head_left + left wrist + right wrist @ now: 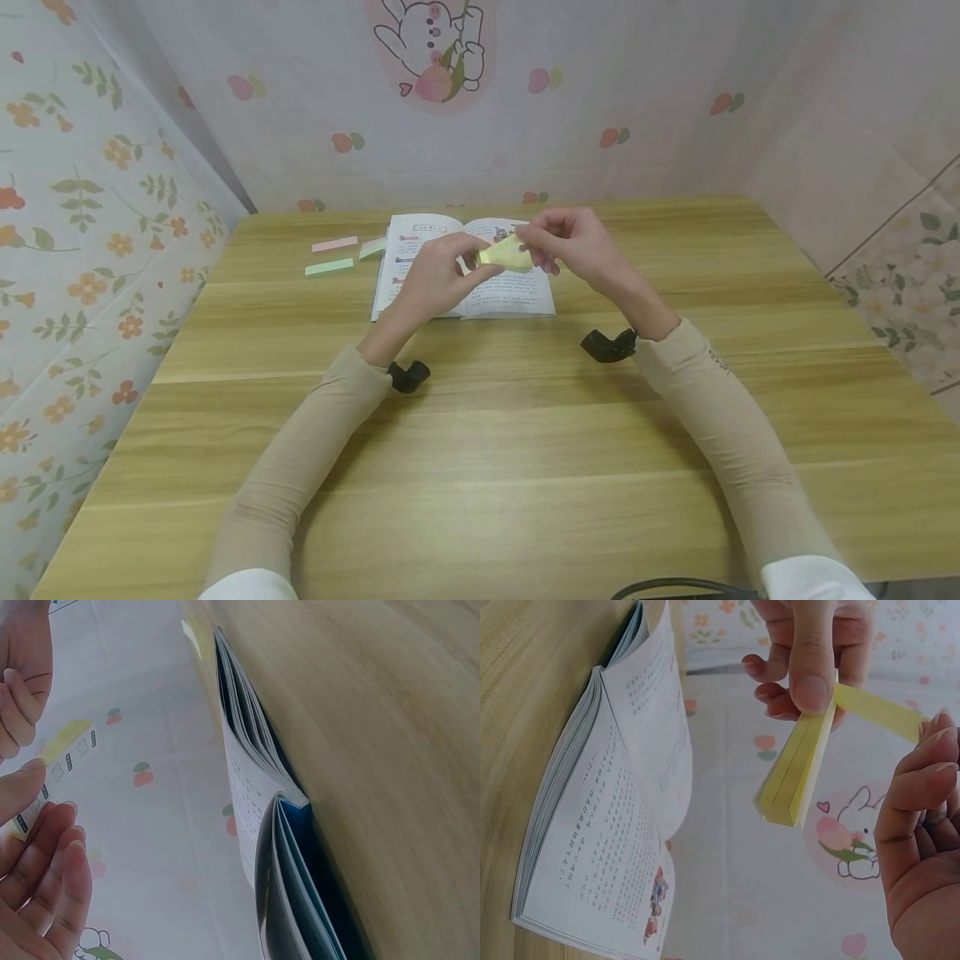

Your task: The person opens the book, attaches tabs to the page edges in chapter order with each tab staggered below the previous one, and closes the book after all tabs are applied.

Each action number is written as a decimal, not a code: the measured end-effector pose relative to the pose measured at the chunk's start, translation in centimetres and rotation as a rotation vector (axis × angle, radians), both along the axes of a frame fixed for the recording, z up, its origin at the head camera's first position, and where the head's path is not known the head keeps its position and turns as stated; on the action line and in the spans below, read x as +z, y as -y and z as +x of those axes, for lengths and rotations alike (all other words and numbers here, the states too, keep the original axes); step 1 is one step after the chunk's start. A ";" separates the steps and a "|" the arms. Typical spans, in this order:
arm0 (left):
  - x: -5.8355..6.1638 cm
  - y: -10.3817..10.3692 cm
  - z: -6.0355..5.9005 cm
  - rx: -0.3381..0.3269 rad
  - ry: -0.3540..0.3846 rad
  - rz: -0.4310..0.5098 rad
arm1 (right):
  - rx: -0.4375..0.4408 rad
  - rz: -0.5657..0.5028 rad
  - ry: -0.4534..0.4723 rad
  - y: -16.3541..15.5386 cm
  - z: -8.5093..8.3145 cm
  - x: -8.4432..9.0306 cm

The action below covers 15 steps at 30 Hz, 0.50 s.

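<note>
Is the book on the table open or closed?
Open. The book lies flat on the table with two printed pages showing, and the right wrist view shows its pages fanned apart.

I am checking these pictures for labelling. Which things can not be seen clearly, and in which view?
- Book text: head view, too small to read.
- Book's middle: head view, hidden behind the left hand and right hand.
- Yellow sticky-note pad: left wrist view, cut by the frame edge and partly covered by fingers.
- Black object: head view, cut off at the bottom edge.
</note>
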State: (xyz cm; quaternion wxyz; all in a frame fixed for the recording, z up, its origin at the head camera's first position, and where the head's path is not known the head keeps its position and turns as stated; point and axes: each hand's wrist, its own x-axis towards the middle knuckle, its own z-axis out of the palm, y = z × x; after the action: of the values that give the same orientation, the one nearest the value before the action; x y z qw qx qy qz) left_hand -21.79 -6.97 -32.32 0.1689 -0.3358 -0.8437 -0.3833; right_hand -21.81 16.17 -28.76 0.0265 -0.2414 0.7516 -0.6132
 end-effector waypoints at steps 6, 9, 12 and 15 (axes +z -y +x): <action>-0.1 0.1 0.0 0.000 -0.005 -0.004 | -0.015 0.000 -0.018 0.1 0.1 -0.1; -0.1 0.1 0.0 -0.001 -0.012 -0.004 | -0.015 -0.005 -0.030 0.2 0.2 -0.1; 0.0 0.1 0.0 0.003 -0.018 -0.006 | -0.016 -0.017 -0.039 0.2 0.2 -0.1; 0.1 0.1 0.1 0.005 -0.017 -0.006 | -0.017 -0.029 -0.046 0.2 0.2 -0.1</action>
State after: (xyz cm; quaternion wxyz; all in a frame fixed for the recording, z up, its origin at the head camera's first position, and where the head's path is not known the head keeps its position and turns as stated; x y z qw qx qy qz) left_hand -21.68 -7.06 -32.18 0.1762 -0.3375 -0.8440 -0.3777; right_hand -21.59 15.94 -28.86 0.0005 -0.2494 0.7450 -0.6187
